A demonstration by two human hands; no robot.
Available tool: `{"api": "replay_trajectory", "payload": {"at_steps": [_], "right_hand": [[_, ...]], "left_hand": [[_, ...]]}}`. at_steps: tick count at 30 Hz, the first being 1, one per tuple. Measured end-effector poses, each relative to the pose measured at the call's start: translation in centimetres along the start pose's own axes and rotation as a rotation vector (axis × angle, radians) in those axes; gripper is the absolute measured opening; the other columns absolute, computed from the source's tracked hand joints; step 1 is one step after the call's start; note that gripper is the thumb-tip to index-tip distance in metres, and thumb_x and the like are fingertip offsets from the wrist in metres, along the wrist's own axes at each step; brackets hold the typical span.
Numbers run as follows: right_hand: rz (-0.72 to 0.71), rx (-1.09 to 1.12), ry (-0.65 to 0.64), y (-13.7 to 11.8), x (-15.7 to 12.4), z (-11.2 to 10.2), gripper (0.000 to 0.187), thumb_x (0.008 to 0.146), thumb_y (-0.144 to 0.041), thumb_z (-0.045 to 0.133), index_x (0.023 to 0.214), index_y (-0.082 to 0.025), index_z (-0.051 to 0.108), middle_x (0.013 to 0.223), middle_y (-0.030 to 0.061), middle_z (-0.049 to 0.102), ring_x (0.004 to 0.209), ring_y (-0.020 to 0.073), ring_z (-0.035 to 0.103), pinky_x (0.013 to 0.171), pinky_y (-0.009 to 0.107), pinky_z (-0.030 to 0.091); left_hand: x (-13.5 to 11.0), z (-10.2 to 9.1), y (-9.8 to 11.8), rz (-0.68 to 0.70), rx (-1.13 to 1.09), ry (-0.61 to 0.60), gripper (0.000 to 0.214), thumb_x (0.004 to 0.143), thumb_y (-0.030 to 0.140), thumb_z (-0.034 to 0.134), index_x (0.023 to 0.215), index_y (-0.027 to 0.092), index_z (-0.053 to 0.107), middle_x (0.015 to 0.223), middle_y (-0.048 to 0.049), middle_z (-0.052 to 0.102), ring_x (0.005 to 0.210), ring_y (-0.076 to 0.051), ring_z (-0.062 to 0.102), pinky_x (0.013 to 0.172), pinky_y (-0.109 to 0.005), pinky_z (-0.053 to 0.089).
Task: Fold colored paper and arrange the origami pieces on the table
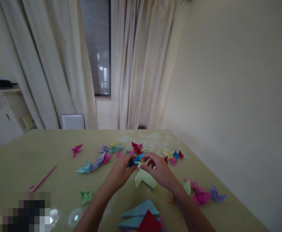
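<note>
Over the middle of the table, both my hands meet at a small blue folded paper piece (pixel 138 158). My left hand (pixel 125 164) pinches its left side, where a darker blue part shows at the fingertips. At its right end, the curled fingers of my right hand (pixel 155 166) close around the paper's edge; the exact contact is hard to make out. Just below and between the hands lies a pale green folded paper shape (pixel 144 179). Behind them sits a red folded paper piece (pixel 137 147).
Light blue folded papers (pixel 141 209) and a red one (pixel 150 222) lie at the near edge. Left are a green piece (pixel 86 197), a pink stick (pixel 44 177) and pastel folded pieces (pixel 96 163). Right are pink (pixel 200 195) and purple (pixel 217 194) pieces on the table (pixel 59 138).
</note>
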State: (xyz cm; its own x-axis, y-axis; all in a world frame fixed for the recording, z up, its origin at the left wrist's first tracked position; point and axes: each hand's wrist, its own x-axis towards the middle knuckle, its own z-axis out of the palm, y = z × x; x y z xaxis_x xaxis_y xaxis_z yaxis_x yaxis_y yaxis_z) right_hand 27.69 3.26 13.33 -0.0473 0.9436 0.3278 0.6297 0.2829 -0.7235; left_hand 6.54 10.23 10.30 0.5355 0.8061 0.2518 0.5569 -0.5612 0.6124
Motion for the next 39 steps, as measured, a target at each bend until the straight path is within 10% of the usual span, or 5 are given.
{"api": "replay_trajectory", "payload": {"at_steps": [6, 15, 23, 32, 39], "right_hand": [[-0.184, -0.071, -0.079, -2.3, 2.3, 1.4, 0.01, 0.097, -0.019, 0.07, 0.091, -0.023, 0.077, 0.087, 0.0017, 0.076, 0.083, 0.0199, 0.07, 0.078, 0.029, 0.051], [0.064, -0.595, 0.069, 3.7, 4.2, -4.6, 0.017, 0.097, -0.02, 0.062, 0.088, -0.022, 0.077, 0.09, 0.0078, 0.079, 0.084, 0.0245, 0.072, 0.074, 0.031, 0.046], [0.28, -0.702, 0.229, 6.4, 3.6, -8.4, 0.023, 0.1, -0.025, 0.058, 0.094, -0.021, 0.08, 0.094, 0.0112, 0.082, 0.085, 0.0262, 0.074, 0.07, 0.032, 0.044], [0.01, -0.45, 0.226, -0.1, 2.2, -7.6, 0.015, 0.102, -0.024, 0.063, 0.1, -0.021, 0.078, 0.097, 0.0063, 0.081, 0.085, 0.0214, 0.074, 0.079, 0.031, 0.05], [-0.364, -0.288, -0.067, -5.0, 0.6, -1.9, 0.015, 0.103, -0.029, 0.068, 0.117, -0.022, 0.069, 0.114, 0.0054, 0.074, 0.103, 0.0204, 0.071, 0.091, 0.031, 0.053]], "left_hand": [[-0.5, -0.9, 0.8, 0.077, -0.198, 0.113, 0.028, 0.096, 0.03, 0.066, 0.124, 0.025, 0.065, 0.118, -0.0068, 0.075, 0.105, -0.025, 0.07, 0.094, -0.036, 0.056], [-2.3, -4.8, -10.5, -0.557, 0.624, 0.209, 0.045, 0.101, 0.032, 0.052, 0.142, 0.014, 0.06, 0.151, -0.0232, 0.056, 0.136, -0.047, 0.051, 0.104, -0.063, 0.049], [-3.5, -4.5, -14.6, -0.675, 0.627, -0.018, 0.024, 0.096, 0.019, 0.053, 0.11, 0.017, 0.073, 0.111, -0.0161, 0.078, 0.104, -0.03, 0.076, 0.087, -0.036, 0.056], [-1.9, -7.2, -9.4, -0.447, 0.398, 0.06, 0.037, 0.103, 0.031, 0.036, 0.101, 0.019, 0.071, 0.103, -0.0118, 0.078, 0.1, -0.028, 0.072, 0.088, -0.037, 0.055], [-1.0, -2.4, 0.3, -0.211, -0.596, 0.267, 0.052, 0.099, 0.067, 0.052, 0.116, 0.023, 0.071, 0.09, -0.0007, 0.067, 0.066, -0.014, 0.057, 0.054, -0.023, 0.046]]}}
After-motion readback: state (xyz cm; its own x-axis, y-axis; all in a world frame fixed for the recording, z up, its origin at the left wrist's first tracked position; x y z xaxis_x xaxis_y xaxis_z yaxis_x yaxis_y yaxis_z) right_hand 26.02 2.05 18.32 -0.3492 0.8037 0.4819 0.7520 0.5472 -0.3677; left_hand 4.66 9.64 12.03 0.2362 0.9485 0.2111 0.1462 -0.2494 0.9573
